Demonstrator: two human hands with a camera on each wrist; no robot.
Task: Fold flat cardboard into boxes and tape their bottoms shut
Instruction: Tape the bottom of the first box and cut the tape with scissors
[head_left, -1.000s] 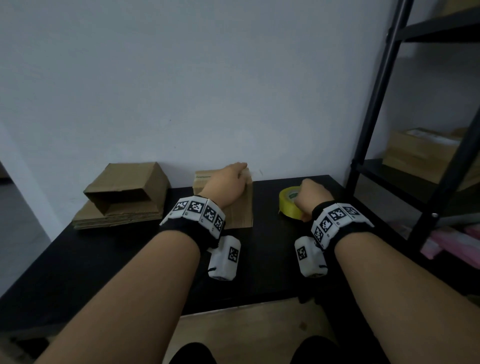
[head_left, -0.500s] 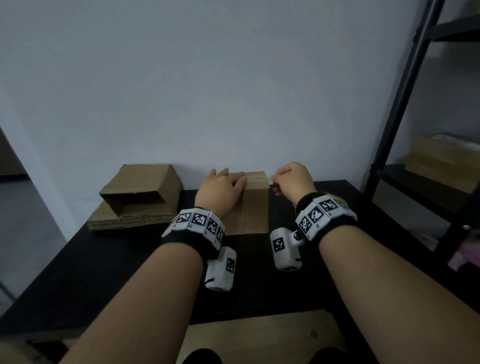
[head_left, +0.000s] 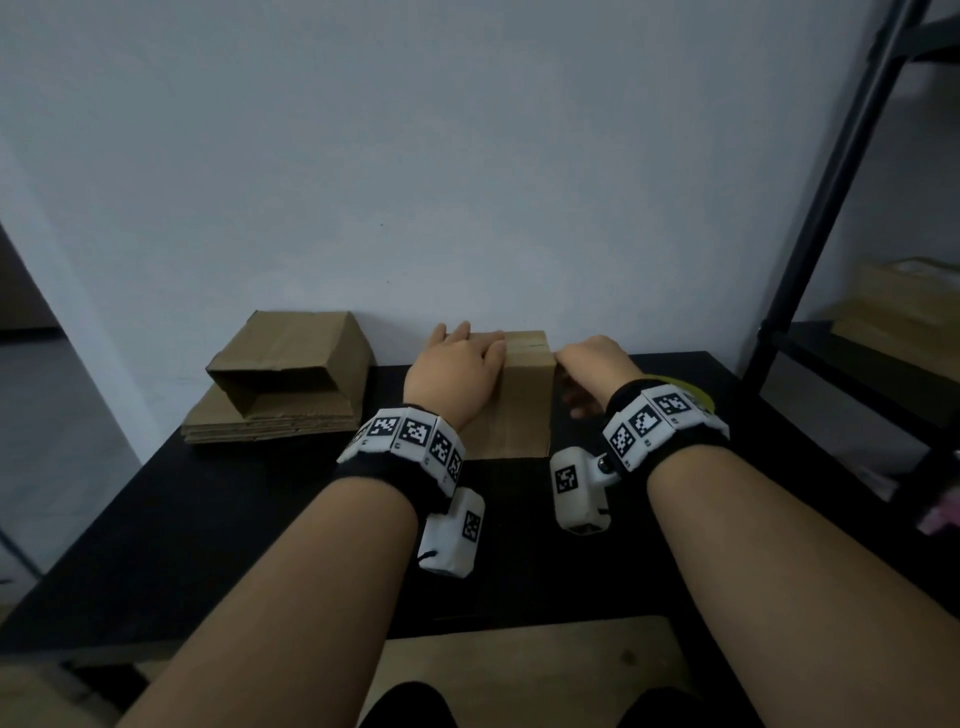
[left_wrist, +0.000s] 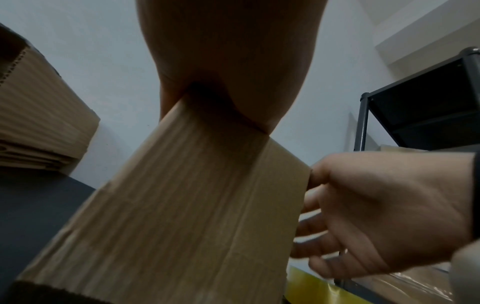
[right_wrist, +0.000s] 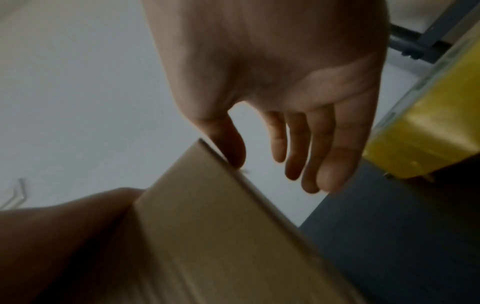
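Observation:
A brown cardboard piece (head_left: 524, 410) lies on the black table (head_left: 260, 519) against the wall. My left hand (head_left: 467, 345) rests flat on its left part, palm down, which the left wrist view shows as a palm pressing on the cardboard (left_wrist: 194, 205). My right hand (head_left: 571, 374) is at the piece's right edge. In the right wrist view its thumb (right_wrist: 231, 150) touches the top corner of the cardboard (right_wrist: 221, 236), while the other fingers (right_wrist: 335, 164) hang straight beside it and hold nothing. A yellow tape roll (head_left: 693, 392) lies behind my right wrist.
A stack of flat cardboard (head_left: 270, 421) with a half-opened box (head_left: 291, 353) on top sits at the table's back left. A black metal shelf (head_left: 810, 218) with cartons (head_left: 904, 312) stands to the right. The wall is directly behind the work.
My right hand left the tape roll and moved left to the cardboard's right edge. The left hand stayed on the cardboard.

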